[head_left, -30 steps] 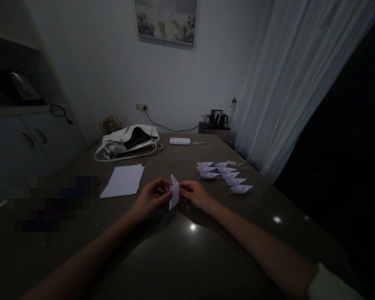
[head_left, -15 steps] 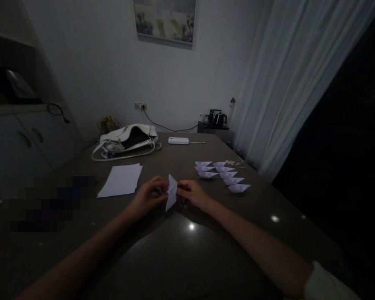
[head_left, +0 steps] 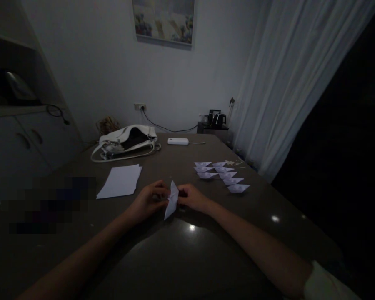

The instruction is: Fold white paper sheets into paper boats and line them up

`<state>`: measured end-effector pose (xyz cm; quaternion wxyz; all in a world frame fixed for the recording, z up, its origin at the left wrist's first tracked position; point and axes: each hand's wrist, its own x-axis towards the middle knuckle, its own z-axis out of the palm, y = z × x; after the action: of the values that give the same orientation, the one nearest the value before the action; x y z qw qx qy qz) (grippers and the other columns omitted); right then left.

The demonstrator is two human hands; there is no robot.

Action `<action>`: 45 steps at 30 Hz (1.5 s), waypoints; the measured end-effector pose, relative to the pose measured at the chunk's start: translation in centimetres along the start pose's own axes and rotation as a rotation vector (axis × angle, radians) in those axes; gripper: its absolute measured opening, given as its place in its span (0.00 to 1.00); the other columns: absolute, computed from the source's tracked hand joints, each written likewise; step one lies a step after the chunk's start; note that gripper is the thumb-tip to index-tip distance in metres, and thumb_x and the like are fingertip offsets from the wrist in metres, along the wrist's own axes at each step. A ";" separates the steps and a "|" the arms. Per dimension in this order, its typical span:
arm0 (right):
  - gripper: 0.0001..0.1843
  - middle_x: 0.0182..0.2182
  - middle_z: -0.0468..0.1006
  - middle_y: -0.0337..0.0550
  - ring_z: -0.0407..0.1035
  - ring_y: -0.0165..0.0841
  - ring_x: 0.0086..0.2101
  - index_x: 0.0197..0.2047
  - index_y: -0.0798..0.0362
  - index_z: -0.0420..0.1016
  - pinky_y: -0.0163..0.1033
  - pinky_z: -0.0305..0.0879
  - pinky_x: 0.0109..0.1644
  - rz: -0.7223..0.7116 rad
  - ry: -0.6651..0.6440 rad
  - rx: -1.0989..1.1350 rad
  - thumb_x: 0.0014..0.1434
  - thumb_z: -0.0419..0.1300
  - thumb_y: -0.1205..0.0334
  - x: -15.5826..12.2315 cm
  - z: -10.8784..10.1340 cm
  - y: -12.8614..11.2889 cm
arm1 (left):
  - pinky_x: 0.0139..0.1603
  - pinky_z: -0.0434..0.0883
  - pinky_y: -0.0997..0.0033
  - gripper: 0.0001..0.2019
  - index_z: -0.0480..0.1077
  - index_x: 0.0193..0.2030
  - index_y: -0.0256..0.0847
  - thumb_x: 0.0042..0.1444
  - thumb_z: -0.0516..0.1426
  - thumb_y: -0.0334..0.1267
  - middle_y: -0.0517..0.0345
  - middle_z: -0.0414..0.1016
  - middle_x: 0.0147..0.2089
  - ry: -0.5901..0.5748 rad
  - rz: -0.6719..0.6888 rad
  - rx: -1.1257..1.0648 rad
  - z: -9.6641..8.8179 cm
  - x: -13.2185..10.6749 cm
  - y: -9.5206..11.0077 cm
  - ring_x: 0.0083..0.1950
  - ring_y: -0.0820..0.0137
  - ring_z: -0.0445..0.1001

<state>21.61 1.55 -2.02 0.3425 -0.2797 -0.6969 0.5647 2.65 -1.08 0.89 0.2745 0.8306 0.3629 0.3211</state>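
Between my two hands a folded white paper boat [head_left: 173, 200] is held on end, its long points up and down and slightly tilted. The fingers of my left hand [head_left: 149, 201] pinch it from the left. From the other side my right hand [head_left: 192, 196] grips it, with some fingertips hidden behind the paper. Right of my hands, several finished paper boats [head_left: 238, 188] stand in two rows on the dark table [head_left: 175, 258]. A stack of white paper sheets [head_left: 120, 181] lies to the left of my left hand.
A white handbag [head_left: 125, 139] with its strap lies at the table's back left. Near the far edge is a white power bank [head_left: 178, 141] with a short cable. Small scraps [head_left: 234, 163] lie beyond the boats. A curtain [head_left: 278, 83] hangs at the right.
The paper boat has come slightly lower and nearer to me, and it leans a little more. Both hands still hold it. The other boats and the sheets stay in place.
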 end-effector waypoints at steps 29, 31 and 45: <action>0.10 0.24 0.72 0.39 0.64 0.26 0.23 0.34 0.59 0.75 0.32 0.60 0.28 0.028 0.004 -0.043 0.49 0.62 0.61 -0.1 -0.1 0.0 | 0.47 0.68 0.66 0.07 0.76 0.38 0.42 0.52 0.60 0.37 0.53 0.68 0.43 0.015 0.096 -0.058 -0.5 0.3 0.3 0.46 0.65 0.69; 0.10 0.24 0.72 0.39 0.64 0.27 0.23 0.33 0.59 0.75 0.32 0.60 0.28 0.026 -0.001 -0.047 0.48 0.63 0.61 -0.2 -0.1 -0.1 | 0.45 0.68 0.67 0.06 0.76 0.36 0.41 0.52 0.60 0.37 0.53 0.69 0.42 0.017 0.087 -0.050 -0.4 0.2 0.3 0.45 0.65 0.69; 0.10 0.23 0.70 0.37 0.61 0.26 0.24 0.28 0.59 0.73 0.30 0.57 0.27 0.046 0.024 -0.077 0.45 0.65 0.60 -0.2 0.1 -0.2 | 0.41 0.69 0.71 0.04 0.75 0.32 0.38 0.51 0.60 0.35 0.53 0.68 0.42 0.039 0.089 -0.043 -0.3 0.1 0.2 0.43 0.67 0.70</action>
<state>21.68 1.28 -1.83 0.3268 -0.3155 -0.7073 0.5416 2.57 -1.01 1.23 0.2705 0.8335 0.3238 0.3567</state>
